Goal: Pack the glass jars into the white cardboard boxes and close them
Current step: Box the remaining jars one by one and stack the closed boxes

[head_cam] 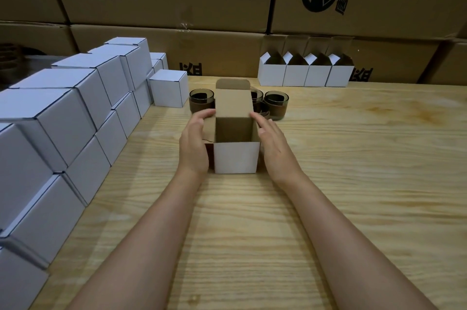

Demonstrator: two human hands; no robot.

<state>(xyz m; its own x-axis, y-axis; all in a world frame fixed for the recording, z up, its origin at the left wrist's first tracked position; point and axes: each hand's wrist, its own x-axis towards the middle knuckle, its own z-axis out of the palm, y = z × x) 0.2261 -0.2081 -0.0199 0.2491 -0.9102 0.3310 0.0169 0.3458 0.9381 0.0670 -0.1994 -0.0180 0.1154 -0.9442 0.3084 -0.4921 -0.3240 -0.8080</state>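
Observation:
A small white cardboard box (236, 158) stands open on the wooden table, its brown lid flap raised at the back and its inside showing no jar. My left hand (193, 143) presses against its left side and side flap. My right hand (274, 143) rests against its right side, fingers stretched toward the lid's edge. Behind the box stand dark glass jars: one at the left (201, 102), one at the right (276, 103), another partly hidden by the lid (257, 97).
Several closed white boxes (75, 107) are stacked in steps along the left, one more (168, 87) beside the jars. A row of open white boxes (304, 72) stands at the back right. Large brown cartons (227, 6) wall off the back. Bare table (353, 183) stretches right.

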